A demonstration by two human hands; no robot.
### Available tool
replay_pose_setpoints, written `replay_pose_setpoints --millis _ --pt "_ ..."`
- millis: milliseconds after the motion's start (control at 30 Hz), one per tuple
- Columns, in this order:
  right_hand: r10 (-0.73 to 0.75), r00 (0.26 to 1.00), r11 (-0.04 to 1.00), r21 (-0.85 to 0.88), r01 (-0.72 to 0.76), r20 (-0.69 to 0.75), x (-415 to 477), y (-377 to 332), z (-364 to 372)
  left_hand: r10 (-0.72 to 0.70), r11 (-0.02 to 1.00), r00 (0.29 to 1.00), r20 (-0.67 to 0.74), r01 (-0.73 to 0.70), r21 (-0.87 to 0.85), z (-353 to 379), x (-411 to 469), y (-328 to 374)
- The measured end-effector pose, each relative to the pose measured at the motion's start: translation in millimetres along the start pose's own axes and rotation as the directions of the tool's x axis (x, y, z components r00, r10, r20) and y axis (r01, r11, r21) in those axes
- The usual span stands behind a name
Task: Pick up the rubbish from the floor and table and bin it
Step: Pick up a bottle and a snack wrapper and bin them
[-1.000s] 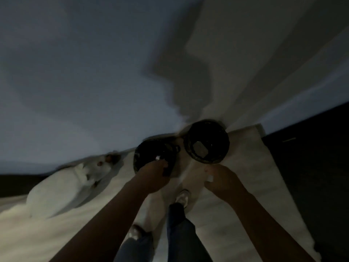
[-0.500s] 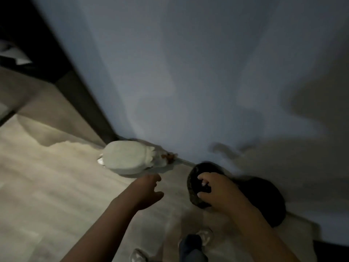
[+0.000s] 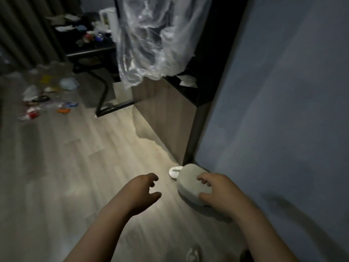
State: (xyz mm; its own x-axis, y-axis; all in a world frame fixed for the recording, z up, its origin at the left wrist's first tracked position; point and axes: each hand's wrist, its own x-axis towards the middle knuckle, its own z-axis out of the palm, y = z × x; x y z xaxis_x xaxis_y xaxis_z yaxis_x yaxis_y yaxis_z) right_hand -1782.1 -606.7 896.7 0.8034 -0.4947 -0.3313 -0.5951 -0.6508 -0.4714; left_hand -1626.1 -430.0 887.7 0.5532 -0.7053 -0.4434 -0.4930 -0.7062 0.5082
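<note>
Down by the wall (image 3: 283, 110), a pale rounded object (image 3: 188, 183) lies on the wooden floor (image 3: 94, 167). The person's right hand (image 3: 221, 193) grips it, fingers curled over its top and thumb hooked at its near edge; I can't tell what the object is. Just beyond it, touching or nearly so, lies a small white thing (image 3: 174, 172), too blurred to name. The left hand (image 3: 141, 193) hovers beside the right, apart from the object, fingers loosely curled and holding nothing. The rubbish (image 3: 47, 97) sits well away across the floor to the left, a scatter of wrappers and scraps in white, red, orange and blue. More litter covers the dark tabletop (image 3: 90, 51) at the back, near a white kettle (image 3: 108, 17). A clear plastic sheet (image 3: 151, 38) hangs over the wood-fronted cabinet (image 3: 166, 110) between them.
</note>
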Motion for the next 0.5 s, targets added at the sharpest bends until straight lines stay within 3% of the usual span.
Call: replay_pose_setpoints --millis 267,500 --pt "-0.243 0.959 0.965 -0.067 0.255 0.146 118 -94 11 -0.212 0.974 0.971 -0.111 0.200 -0.107 -66 24 -73" --pt "-0.408 0.884 0.892 -0.104 0.439 0.226 223 -173 -3 -0.401 0.911 0.889 -0.221 0.361 -0.200 -138 58 -114"
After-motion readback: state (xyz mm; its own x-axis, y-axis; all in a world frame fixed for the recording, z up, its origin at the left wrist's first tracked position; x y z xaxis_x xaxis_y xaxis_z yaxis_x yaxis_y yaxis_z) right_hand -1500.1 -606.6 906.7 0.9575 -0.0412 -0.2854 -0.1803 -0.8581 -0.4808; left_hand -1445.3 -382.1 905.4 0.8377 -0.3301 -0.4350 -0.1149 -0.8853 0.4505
